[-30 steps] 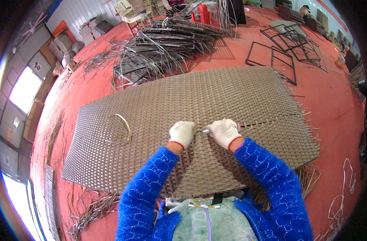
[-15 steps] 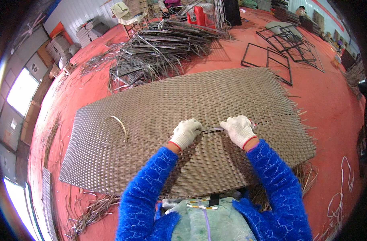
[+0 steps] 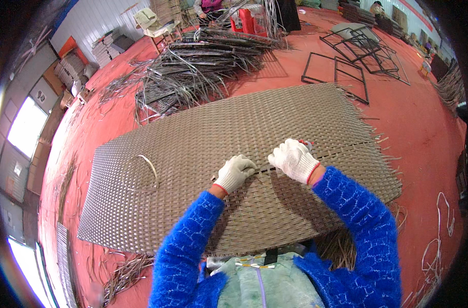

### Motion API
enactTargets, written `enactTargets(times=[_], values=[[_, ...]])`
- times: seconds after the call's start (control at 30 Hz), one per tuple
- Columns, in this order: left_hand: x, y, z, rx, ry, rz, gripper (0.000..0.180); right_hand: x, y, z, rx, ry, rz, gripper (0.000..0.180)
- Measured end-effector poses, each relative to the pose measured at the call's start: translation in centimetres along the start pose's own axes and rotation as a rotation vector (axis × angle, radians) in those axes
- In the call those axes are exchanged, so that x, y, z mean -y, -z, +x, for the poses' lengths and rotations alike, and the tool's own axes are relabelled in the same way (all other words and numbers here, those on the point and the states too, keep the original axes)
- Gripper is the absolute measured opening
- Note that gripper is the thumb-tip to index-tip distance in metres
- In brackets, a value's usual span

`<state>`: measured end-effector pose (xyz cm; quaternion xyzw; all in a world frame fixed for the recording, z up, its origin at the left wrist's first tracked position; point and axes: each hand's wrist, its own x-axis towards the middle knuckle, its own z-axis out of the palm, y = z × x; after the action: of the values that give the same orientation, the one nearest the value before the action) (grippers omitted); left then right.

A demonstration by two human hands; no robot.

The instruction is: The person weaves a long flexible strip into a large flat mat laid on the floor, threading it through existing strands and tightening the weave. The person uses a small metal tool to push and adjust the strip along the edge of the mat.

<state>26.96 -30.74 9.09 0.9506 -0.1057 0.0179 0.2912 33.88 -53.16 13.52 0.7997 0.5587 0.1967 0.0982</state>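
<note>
A large brown woven wicker panel lies in front of me, with frayed strand ends along its right edge. My left hand, in a white knit glove with a red cuff, is closed on a flat weaving strip at the panel's middle. Just to the right, my gloved right hand pinches the same strip slightly above the weave. Something small and red shows at its far side; its kind is hidden. A dark gap line runs through the weave rightward from my hands. One loose pale strip curls on the panel's left part.
Beyond the panel lies a heap of dark frames and strands. Black metal frames stand at the far right. A red stool, a chair and another person are at the back. Loose strands litter the red floor.
My right hand has moved a little left and up, turning as it pulls closer to the left hand. The left hand stays almost in place. The view has shifted slightly.
</note>
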Motion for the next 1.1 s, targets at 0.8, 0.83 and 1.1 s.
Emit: enactTargets(times=[0.8,0.83,1.1], values=[[0.5,-1.2,-0.6,-0.182,0.181,-0.244,0.018,0.5,-0.7,-0.6,-0.114,0.000,-0.057,0.006],[0.4,-1.3,-0.7,-0.160,0.200,-0.272,0.018,0.6,-0.7,-0.6,-0.080,0.011,-0.054,0.007],[0.4,-1.4,-0.8,-0.173,0.211,-0.290,0.017,0.1,-0.7,0.1,-0.003,0.122,0.013,0.007]])
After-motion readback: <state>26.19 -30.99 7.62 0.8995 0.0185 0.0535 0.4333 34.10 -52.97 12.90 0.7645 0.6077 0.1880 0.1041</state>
